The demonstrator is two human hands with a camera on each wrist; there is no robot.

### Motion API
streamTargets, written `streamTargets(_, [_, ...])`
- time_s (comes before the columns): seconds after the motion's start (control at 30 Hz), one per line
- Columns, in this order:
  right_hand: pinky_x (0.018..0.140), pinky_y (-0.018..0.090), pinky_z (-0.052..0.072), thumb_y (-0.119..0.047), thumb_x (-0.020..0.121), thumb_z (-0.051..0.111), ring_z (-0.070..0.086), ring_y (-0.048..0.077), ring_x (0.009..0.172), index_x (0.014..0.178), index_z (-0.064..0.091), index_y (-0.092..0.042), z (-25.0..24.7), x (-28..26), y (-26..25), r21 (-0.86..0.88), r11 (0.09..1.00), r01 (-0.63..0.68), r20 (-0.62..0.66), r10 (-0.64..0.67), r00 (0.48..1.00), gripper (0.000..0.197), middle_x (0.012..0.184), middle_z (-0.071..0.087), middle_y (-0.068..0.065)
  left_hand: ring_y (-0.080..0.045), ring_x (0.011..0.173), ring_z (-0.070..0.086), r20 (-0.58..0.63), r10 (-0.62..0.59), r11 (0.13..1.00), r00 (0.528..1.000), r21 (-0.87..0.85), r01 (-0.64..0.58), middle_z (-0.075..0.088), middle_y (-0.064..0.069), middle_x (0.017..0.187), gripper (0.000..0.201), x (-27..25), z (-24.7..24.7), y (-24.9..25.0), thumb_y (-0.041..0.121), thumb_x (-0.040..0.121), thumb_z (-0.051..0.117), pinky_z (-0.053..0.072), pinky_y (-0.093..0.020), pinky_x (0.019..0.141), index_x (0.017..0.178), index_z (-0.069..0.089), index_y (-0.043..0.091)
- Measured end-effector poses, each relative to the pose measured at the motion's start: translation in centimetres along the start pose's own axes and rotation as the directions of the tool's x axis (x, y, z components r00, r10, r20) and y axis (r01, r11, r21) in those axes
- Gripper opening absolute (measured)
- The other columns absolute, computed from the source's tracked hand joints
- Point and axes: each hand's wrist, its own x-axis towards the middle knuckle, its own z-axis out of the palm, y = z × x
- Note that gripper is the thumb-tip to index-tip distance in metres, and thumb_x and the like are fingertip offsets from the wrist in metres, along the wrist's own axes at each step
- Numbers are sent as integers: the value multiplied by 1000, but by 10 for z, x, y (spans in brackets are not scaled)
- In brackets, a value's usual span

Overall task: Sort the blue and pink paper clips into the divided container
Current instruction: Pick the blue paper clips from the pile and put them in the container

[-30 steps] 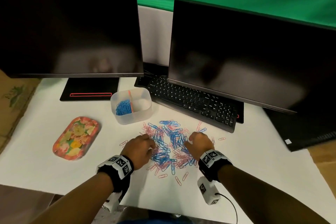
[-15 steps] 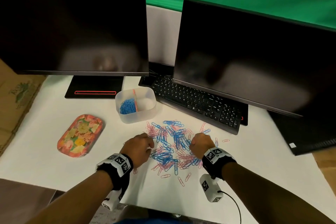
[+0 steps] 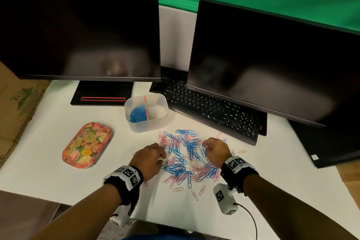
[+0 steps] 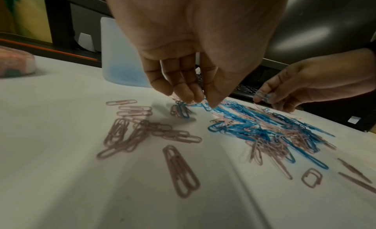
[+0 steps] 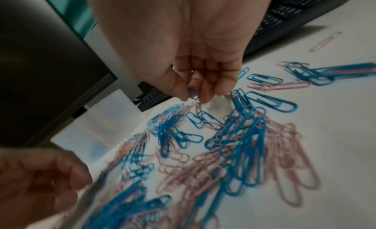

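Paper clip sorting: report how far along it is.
Done: blue clips fill the divided container's left compartment; the right one looks empty. In hand: the right hand pinches a blue clip; the left hand reaches fingertips into the pile. Left: most of the mixed pile on the table, including every pink clip.

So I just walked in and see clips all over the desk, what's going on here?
A person is sorting paper clips by colour. The right hand pinches a blue clip above the mixed pile; the left hand reaches into the pile's left edge. The divided container has blue clips in its left compartment; the right looks empty.
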Motion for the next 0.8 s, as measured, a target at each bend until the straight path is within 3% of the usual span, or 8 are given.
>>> streamTargets(0.1, [68, 25, 43, -19, 94, 48, 60, 25, 82, 78, 57, -21, 0, 4, 1, 151, 986, -77, 6, 77, 997, 19, 83, 61, 5, -16, 103, 59, 12, 23, 1000, 1000, 3, -23, 57, 8, 112, 23, -2, 2, 2, 21, 85, 55, 47, -26, 83, 105, 64, 28])
streamTargets(0.23, [40, 17, 34, -4, 93, 45, 44, 20, 57, 71, 47, -9, -1, 3, -1, 426, 889, -166, 105, 134, 985, 23, 68, 49, 8, -20, 101, 60, 30, 128, 992, 991, 13, -128, 59, 5, 108, 25, -5, 8, 12, 20, 84, 56, 45, -26, 79, 105, 67, 28])
streamTargets(0.4, [53, 25, 33, -13, 90, 47, 46, 18, 60, 75, 52, -14, 3, 2, 5, 448, 876, -176, 137, 127, 982, 16, 68, 51, 3, -21, 105, 56, 115, 214, 966, 970, 124, -228, 59, 4, 113, 28, -3, 16, 23, 27, 87, 53, 43, -29, 85, 113, 64, 27])
streamTargets(0.5, [59, 27, 39, -12, 88, 51, 49, 18, 65, 80, 56, -17, 3, -1, 5, 389, 911, -139, 113, 103, 988, 11, 70, 55, 1, -23, 102, 57, 120, 212, 961, 970, 154, -229, 60, 2, 110, 22, 0, 15, 24, 27, 89, 51, 42, -29, 83, 105, 65, 23])
streamTargets(0.57, [64, 27, 43, -14, 85, 57, 53, 19, 69, 80, 57, -22, 4, -4, 5, 304, 950, -73, 98, 45, 994, 9, 74, 59, 0, -24, 99, 57, 104, 193, 967, 976, 149, -207, 60, 0, 105, 18, 2, 15, 22, 28, 90, 50, 43, -31, 79, 97, 64, 20])
streamTargets(0.73, [54, 15, 37, -13, 84, 60, 47, 4, 58, 88, 58, -24, 18, -25, -4, 50, 986, 160, 176, -167, 970, 12, 66, 49, -12, -22, 96, 56, 75, 138, 985, 988, 95, -145, 57, 0, 102, 14, 5, 13, 16, 25, 90, 50, 46, -32, 78, 93, 61, 19])
streamTargets(0.8, [61, 19, 41, -17, 86, 60, 49, 8, 64, 96, 59, -24, 25, -31, -9, -39, 964, 262, 218, -248, 944, 12, 70, 48, -13, -21, 93, 56, 29, 128, 991, 991, 38, -130, 58, 0, 99, 12, 5, 11, 16, 23, 89, 51, 45, -32, 76, 90, 62, 18])
